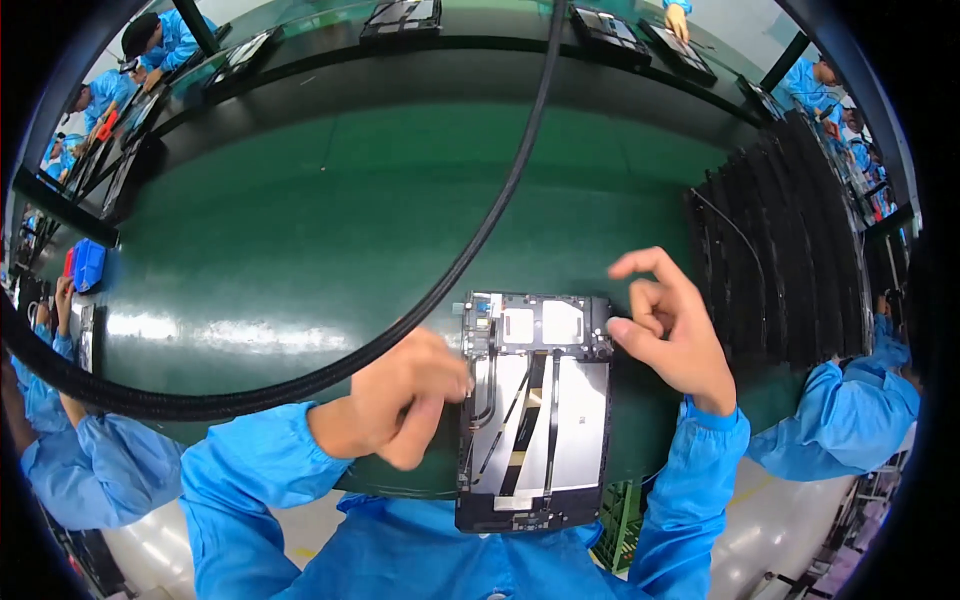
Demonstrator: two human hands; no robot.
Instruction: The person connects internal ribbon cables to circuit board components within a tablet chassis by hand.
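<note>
Opened flat black-and-silver electronic device [585, 420] at the edge of a glossy green workbench [250, 250]

The device lies face-up, its lower end reaching past the bench's near edge in this view. Left of it, the left hand [408, 395] is loosely curled, fingertips by its side; blur makes it hard to tell whether they grip anything. By its upper right corner, the right hand [665, 325] is unclasped, thumb and forefinger apart.

Right of the device stands a thick row of ribbed black trays [790, 240]; far left of it, a small blue plastic bin [89, 265]. A thick black braided cable [490, 222] arcs across the view above and left of it. Beyond it, a long dark raised ledge [480, 52] carries similar units [402, 18]. Blue-sleeved workers [845, 420] flank it, above a pale shiny floor [745, 530].
</note>
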